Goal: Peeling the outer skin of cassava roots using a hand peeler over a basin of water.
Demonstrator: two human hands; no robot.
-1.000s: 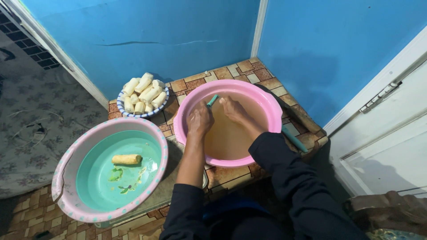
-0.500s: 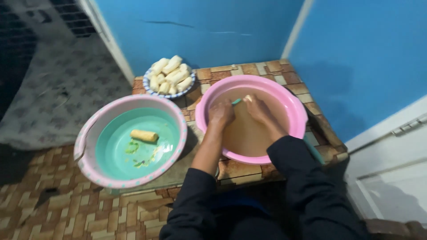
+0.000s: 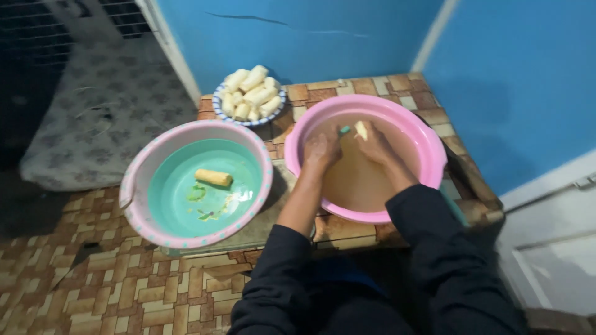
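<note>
Gripping a pale peeled root piece (image 3: 361, 129) in murky water, both hands (image 3: 347, 147) curl inside the round pink basin (image 3: 428, 139).

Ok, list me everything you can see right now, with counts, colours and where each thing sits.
pink basin: one, pink, right, holds murky brown water
teal basin: one, teal inside with pink rim, left
unpeeled cassava piece: one, yellowish brown, in the teal basin
peel scraps: a few, green, teal basin bottom
plate: one, blue-rimmed, behind the basins
peeled cassava pieces: a pile, pale cream, on the plate
tiled floor: brown and cream
wall: blue
left hand: in the water, holds a teal-handled tool
right hand: holds a pale cassava piece
</note>
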